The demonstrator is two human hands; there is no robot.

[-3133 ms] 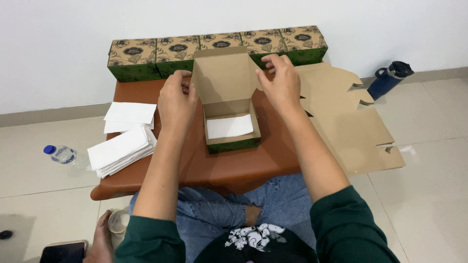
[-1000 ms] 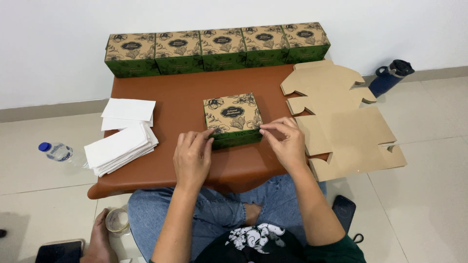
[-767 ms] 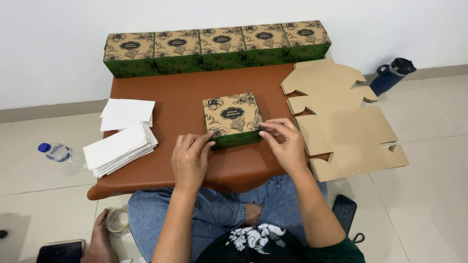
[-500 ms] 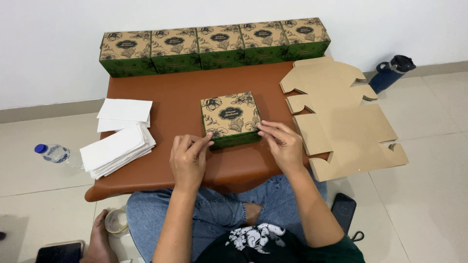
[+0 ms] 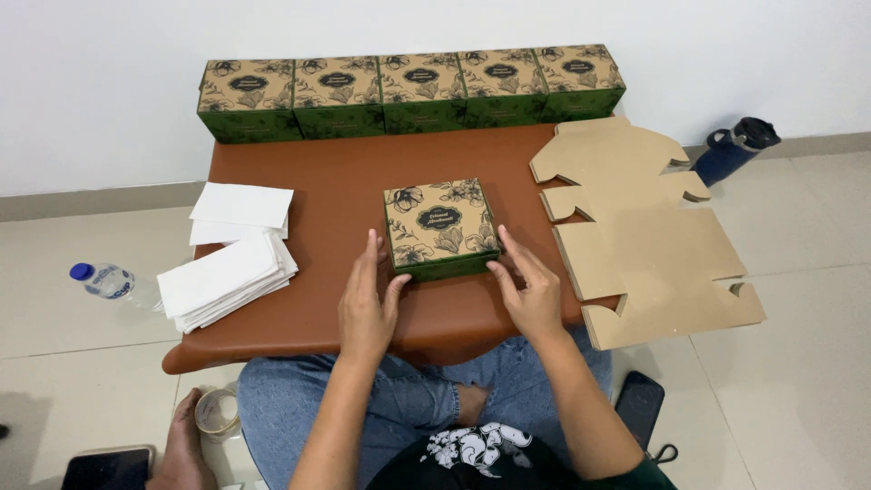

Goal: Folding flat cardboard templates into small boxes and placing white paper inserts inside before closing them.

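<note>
Head view showed your left hand [image 5: 365, 304] and right hand [image 5: 528, 290] with fingers spread, pressing the closed floral box [image 5: 441, 227] between them on the tabletop [image 5: 340, 191], gripping nothing.

The small box [image 5: 442, 227] in the middle was open before; now its lid is shut. Both hands moved down to its near corners.
</note>
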